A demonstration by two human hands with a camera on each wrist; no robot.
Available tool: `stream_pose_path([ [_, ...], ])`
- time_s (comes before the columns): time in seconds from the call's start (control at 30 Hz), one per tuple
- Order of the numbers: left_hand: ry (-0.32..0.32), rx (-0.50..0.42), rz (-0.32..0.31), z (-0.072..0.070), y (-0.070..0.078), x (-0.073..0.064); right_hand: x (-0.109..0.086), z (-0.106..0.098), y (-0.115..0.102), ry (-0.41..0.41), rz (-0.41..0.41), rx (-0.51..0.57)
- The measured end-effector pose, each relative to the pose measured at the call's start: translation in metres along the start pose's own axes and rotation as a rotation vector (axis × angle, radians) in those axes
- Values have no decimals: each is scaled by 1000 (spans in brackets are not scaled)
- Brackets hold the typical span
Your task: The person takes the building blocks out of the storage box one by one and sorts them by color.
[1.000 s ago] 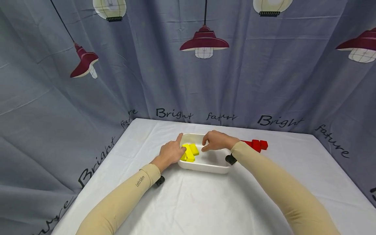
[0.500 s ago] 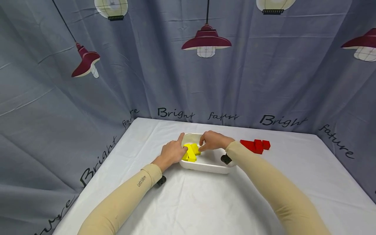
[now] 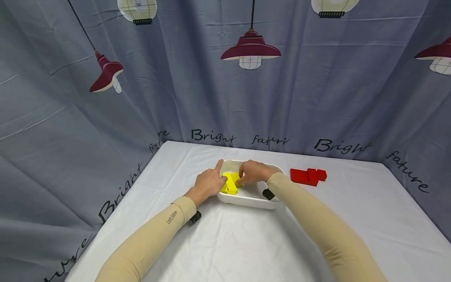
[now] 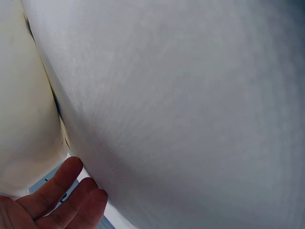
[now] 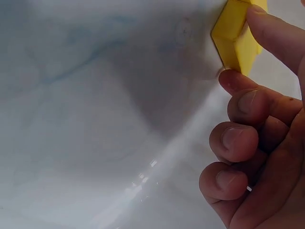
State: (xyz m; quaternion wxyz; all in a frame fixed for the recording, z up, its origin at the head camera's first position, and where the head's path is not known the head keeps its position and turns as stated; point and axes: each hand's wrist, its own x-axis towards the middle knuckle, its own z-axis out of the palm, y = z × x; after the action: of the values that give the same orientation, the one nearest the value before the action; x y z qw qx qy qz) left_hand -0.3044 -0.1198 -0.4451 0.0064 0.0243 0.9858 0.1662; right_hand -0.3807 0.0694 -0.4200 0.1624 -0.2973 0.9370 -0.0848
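Pinching a yellow block (image 5: 232, 24) between its fingers (image 5: 276, 36), the right hand (image 3: 256, 171) reaches into the left half of a white tray (image 3: 246, 201). More yellow blocks (image 3: 230, 185) lie just left of it. The left hand (image 3: 207, 182) grips the tray's left wall, thumb inside. Farther right, red blocks (image 3: 299, 176) sit on the cloth-covered counter (image 3: 218, 243), a grey curtain (image 3: 197, 90) beyond its far edge.

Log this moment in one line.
left hand: at rim of white rectangular tray | right hand: pinches yellow rectangular block inside tray | red rectangular blocks: on white cloth
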Motion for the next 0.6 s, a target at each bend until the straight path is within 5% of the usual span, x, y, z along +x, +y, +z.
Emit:
stream_pose_path([
  [0.6,13,1,3,1,0,0,-7,-3,1,-26,18,27],
])
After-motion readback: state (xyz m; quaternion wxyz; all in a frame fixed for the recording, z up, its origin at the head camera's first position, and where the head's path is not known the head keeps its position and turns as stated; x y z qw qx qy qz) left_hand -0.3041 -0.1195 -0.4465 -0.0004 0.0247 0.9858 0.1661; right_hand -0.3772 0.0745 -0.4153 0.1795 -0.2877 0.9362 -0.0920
